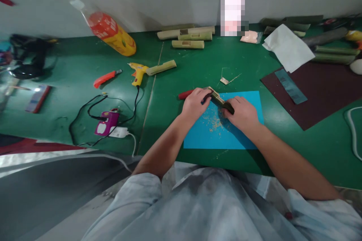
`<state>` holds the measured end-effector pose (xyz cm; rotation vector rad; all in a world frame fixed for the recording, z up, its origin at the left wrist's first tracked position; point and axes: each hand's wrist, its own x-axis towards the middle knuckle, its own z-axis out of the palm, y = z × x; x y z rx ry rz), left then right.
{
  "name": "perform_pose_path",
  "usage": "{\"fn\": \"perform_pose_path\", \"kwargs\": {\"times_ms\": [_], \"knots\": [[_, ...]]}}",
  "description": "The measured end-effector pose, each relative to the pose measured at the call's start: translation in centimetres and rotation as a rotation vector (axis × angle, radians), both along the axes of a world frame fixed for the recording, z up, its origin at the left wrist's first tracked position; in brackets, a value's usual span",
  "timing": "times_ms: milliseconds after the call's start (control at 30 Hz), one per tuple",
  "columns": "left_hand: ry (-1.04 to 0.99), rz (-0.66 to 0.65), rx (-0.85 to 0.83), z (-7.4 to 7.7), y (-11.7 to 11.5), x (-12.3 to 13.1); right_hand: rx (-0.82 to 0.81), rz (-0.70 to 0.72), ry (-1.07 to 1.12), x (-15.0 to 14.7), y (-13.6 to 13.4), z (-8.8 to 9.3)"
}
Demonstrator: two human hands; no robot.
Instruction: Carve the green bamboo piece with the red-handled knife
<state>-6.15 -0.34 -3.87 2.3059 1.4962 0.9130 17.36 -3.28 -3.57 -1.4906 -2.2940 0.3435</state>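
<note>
A dark green bamboo piece (217,99) with pale cut wood along its top lies slantwise between both hands, over a blue sheet (240,141). My left hand (195,102) has its fingers wrapped round the upper left end. The lower right end is gripped by my right hand (242,112), whose fingertips are partly hidden under it. Pale shavings (216,123) are scattered on the sheet below the bamboo. A red handle (185,94) sticks out behind my left hand; its other end is hidden, and I cannot tell whether the hand touches it.
A yellow glue gun (138,73), an orange utility knife (106,78) and a purple power adapter (106,123) with cables are on the left. Cut bamboo pieces (188,44) lie at the back, near a drink bottle (110,34). To the right is a brown sheet (311,109).
</note>
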Motion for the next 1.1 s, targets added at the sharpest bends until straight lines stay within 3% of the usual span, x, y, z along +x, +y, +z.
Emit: {"fn": "perform_pose_path", "kwargs": {"times_ms": [367, 633, 900, 1100], "knots": [[0.004, 0.031, -0.018, -0.2, 0.2, -0.3, -0.017, -0.014, 0.002, -0.1, 0.0, 0.1], [-0.103, -0.043, 0.025, -0.8, 0.6, -0.6, -0.004, -0.021, 0.003, -0.1, -0.2, 0.3], [-0.065, 0.052, -0.037, 1.0, -0.4, -0.8, 0.015, 0.000, 0.012, 0.3, -0.4, 0.5], [0.061, 0.106, -0.061, 2.2, -3.2, -2.1, 0.007, 0.116, -0.014, -0.4, -1.5, 0.7]]}}
